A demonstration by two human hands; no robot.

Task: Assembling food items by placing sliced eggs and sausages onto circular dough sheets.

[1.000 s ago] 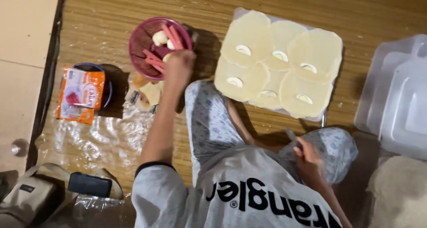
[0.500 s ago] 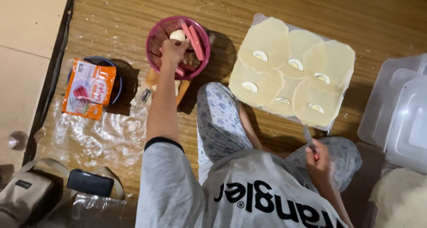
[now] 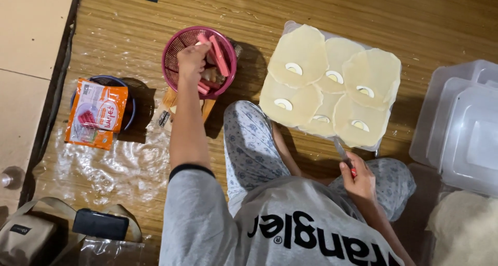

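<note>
My left hand (image 3: 192,58) reaches into a pink mesh basket (image 3: 174,48) of pink sausage sticks (image 3: 220,56), fingers curled down among them; whether they grip one is hidden. The basket rests on a small wooden board (image 3: 207,109). My right hand (image 3: 359,182) lies on my right knee, shut on a red-handled knife (image 3: 342,153) whose blade points at the tray. A clear tray (image 3: 290,26) holds several round pale wrappers (image 3: 298,58), each with a small white slice at its centre.
An orange sausage packet (image 3: 96,120) lies on a dark blue bowl (image 3: 129,106) at the left, above a crinkled plastic sheet (image 3: 104,167). Stacked clear plastic containers (image 3: 459,126) stand at the right. A beige bag (image 3: 21,235) and a black case (image 3: 100,224) sit bottom left.
My left hand has moved from the basket's near rim into the basket. My right hand has kept the knife on my knee.
</note>
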